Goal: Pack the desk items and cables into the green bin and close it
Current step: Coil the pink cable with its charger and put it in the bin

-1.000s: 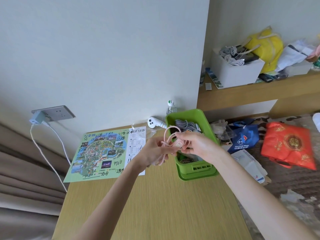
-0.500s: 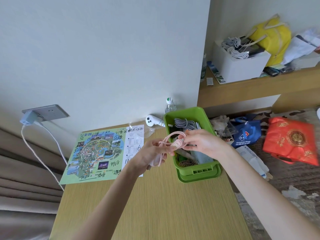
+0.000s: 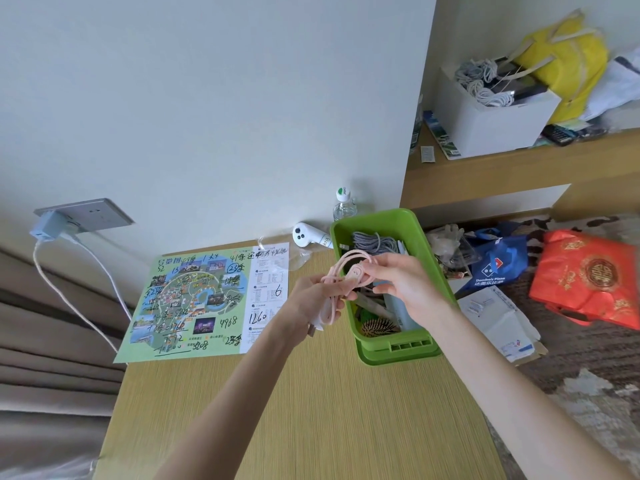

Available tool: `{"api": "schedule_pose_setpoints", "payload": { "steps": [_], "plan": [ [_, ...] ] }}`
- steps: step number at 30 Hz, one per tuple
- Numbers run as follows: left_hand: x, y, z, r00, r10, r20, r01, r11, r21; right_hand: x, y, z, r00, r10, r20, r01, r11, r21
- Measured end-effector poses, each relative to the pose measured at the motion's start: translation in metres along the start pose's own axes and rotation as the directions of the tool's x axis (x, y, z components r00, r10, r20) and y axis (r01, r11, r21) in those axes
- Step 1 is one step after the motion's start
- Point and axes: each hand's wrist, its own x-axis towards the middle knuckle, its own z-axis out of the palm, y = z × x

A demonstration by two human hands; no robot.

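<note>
A coiled pink cable (image 3: 349,271) hangs between both hands, just left of and above the green bin (image 3: 429,258) on the wooden desk (image 3: 311,410). My left hand (image 3: 311,299) grips the lower loops of the cable. My right hand (image 3: 401,282) pinches its upper loop over the bin's left rim. The bin stands open and holds a grey braided cable (image 3: 374,242), a hairbrush (image 3: 377,329) and other small items partly hidden by my right hand. The bin's lid is not visible.
A park map sheet (image 3: 197,299) lies on the desk's left. A white controller (image 3: 304,235) and a water bottle (image 3: 344,206) stand by the wall. A charger (image 3: 45,226) with white cord sits in the wall socket. Bags and papers cover the floor at right.
Both hands have kept working the pink cable into loops. My right hand has shifted slightly right over the bin. The camera view moved a little.
</note>
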Motion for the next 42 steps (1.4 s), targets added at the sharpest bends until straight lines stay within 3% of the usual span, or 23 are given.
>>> {"api": "schedule_pose_setpoints", "payload": {
  "steps": [3,5,8,10,12,15,18,21,23,27,29,30,33,35,37,39,42],
  "plan": [
    [0.006,-0.001,0.003,0.999,-0.029,-0.027,0.032,0.995,0.092,0.001,0.006,0.004,0.976,-0.17,-0.139,0.139,0.967,-0.212],
    [0.011,-0.002,0.008,0.997,-0.045,-0.06,0.052,0.992,0.118,-0.002,0.01,0.005,0.925,-0.329,-0.19,0.217,0.868,-0.446],
    [0.019,-0.003,0.016,0.991,-0.02,-0.129,0.03,0.997,0.077,-0.006,0.017,0.002,0.876,-0.468,-0.114,0.328,0.753,-0.571],
    [0.026,-0.003,0.018,0.986,0.003,-0.165,0.007,0.998,0.06,-0.007,0.016,-0.006,0.934,-0.349,-0.081,0.29,0.869,-0.4],
    [0.031,-0.003,0.018,0.988,0.011,-0.152,0.003,0.996,0.093,-0.004,0.01,-0.017,0.985,-0.15,-0.091,0.134,0.979,-0.155],
    [0.037,-0.004,0.023,0.993,0.022,-0.114,-0.006,0.99,0.142,0.006,0.002,-0.037,0.998,0.058,-0.03,-0.058,0.998,0.005],
    [0.044,-0.005,0.029,0.992,0.071,-0.105,-0.046,0.973,0.228,0.014,-0.003,-0.058,0.976,0.164,0.141,-0.154,0.985,-0.083],
    [0.048,0.0,0.031,0.99,0.119,0.071,-0.136,0.933,0.333,0.019,-0.01,-0.073,0.945,0.217,0.244,-0.15,0.953,-0.264],
    [0.049,0.004,0.032,0.974,0.13,0.184,-0.191,0.912,0.363,0.022,-0.012,-0.077,0.93,0.21,0.3,-0.075,0.911,-0.404],
    [0.054,0.008,0.034,0.945,0.206,0.254,-0.308,0.82,0.483,0.024,-0.015,-0.082,0.957,0.045,0.285,0.122,0.832,-0.541],
    [0.056,0.004,0.034,0.909,0.282,0.307,-0.414,0.692,0.592,0.024,-0.019,-0.089,0.95,-0.032,0.309,0.23,0.741,-0.63],
    [0.058,0.0,0.034,0.879,0.332,0.343,-0.476,0.547,0.689,0.023,-0.019,-0.092,0.945,-0.057,0.322,0.281,0.643,-0.712],
    [0.063,-0.013,0.04,0.742,0.466,0.481,-0.557,0.031,0.83,0.017,-0.017,-0.097,0.894,-0.204,0.4,0.427,0.111,-0.897],
    [0.066,-0.021,0.046,0.663,0.49,0.566,-0.567,-0.164,0.807,0.013,-0.013,-0.101,0.809,-0.268,0.523,0.496,-0.163,-0.853],
    [0.069,-0.032,0.052,0.622,0.471,0.625,-0.588,-0.247,0.77,0.009,-0.008,-0.104,0.785,-0.257,0.564,0.505,-0.264,-0.822],
    [0.071,-0.042,0.054,0.615,0.441,0.654,-0.603,-0.271,0.75,0.006,-0.001,-0.104,0.809,-0.215,0.546,0.478,-0.3,-0.826],
    [0.074,-0.052,0.051,0.701,0.346,0.623,-0.584,-0.222,0.781,0.0,0.013,-0.101,0.848,-0.168,0.503,0.438,-0.313,-0.842]
  ]
}}
